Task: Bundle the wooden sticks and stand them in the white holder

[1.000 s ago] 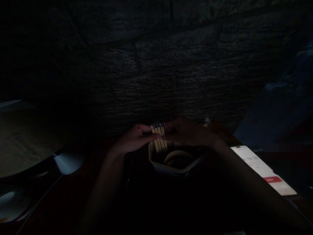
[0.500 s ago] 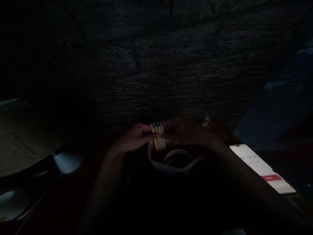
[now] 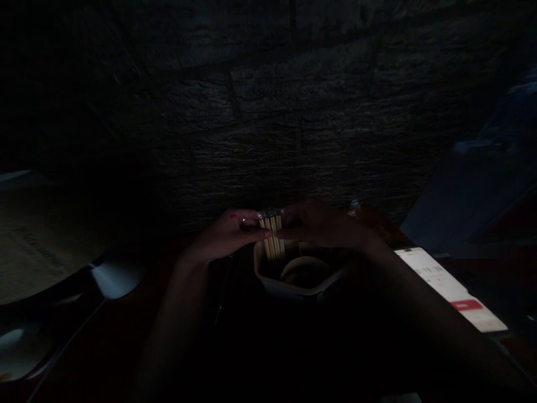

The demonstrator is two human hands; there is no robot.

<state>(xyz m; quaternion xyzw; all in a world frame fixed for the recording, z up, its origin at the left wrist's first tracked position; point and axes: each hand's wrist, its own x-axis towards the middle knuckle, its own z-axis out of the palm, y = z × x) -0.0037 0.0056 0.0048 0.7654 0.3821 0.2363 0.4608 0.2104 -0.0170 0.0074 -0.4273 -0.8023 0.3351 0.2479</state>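
Observation:
A bundle of pale wooden sticks point(image 3: 274, 246) stands nearly upright, its lower ends inside a dark angular container point(image 3: 291, 289). Shiny clear plastic point(image 3: 271, 214) covers the sticks' tops. My left hand point(image 3: 229, 232) grips the bundle from the left, with thumb in front and a ring on one finger. From the right, my right hand point(image 3: 321, 224) pinches the same bundle, thumb across its front. A round-rimmed thing point(image 3: 306, 262) sits in the container beside the sticks; its inside is too dark to make out.
A lit phone point(image 3: 453, 291) lies to the right, showing a timer. Crumpled clear plastic point(image 3: 355, 206) is behind my right wrist. At left are a brown printed surface point(image 3: 37, 240), a pale cone-shaped thing point(image 3: 115, 278) and a cord point(image 3: 69, 347). A rough stone-like wall point(image 3: 268, 112) rises behind.
My left hand has shifted slightly, its ring now showing more clearly. The bundle and my right hand stay almost in place.

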